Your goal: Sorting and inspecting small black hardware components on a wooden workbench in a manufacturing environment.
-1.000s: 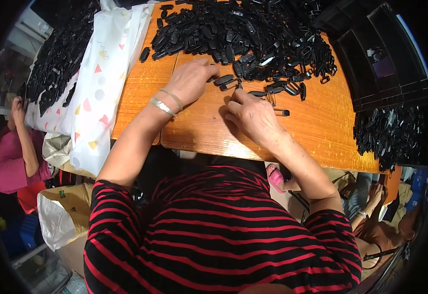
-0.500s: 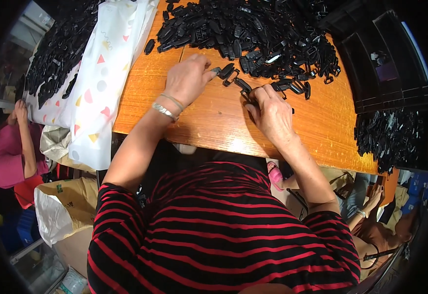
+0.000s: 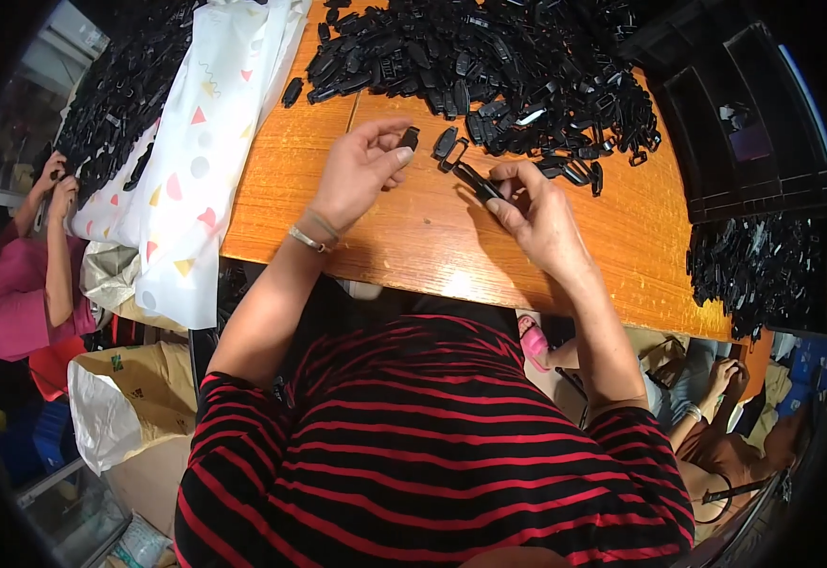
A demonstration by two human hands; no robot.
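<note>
My left hand (image 3: 360, 172) is above the wooden table (image 3: 404, 227), its thumb and fingers closed on a small black plastic piece (image 3: 411, 139). In my right hand (image 3: 535, 210) a long, narrow black plastic piece (image 3: 477, 182) is pinched between thumb and fingers, its far end pointing up and left. Between the hands lie a dark oval piece (image 3: 445, 143) and an open black frame-like piece (image 3: 457, 157). Just beyond them spreads a large heap of similar black plastic parts (image 3: 451, 57). Their exact kind is hard to make out.
A white patterned sheet (image 3: 182, 189) covers the left side, with another dark heap (image 3: 111, 104) past it. At right stand a black bin (image 3: 745, 123) and more black parts (image 3: 754, 265). Other people sit at left and lower right. A paper sack (image 3: 139, 398) stands lower left.
The right hand has lifted slightly from the table and turned, with the long black piece now showing in its grip. The left hand has turned, raising its small black piece.
</note>
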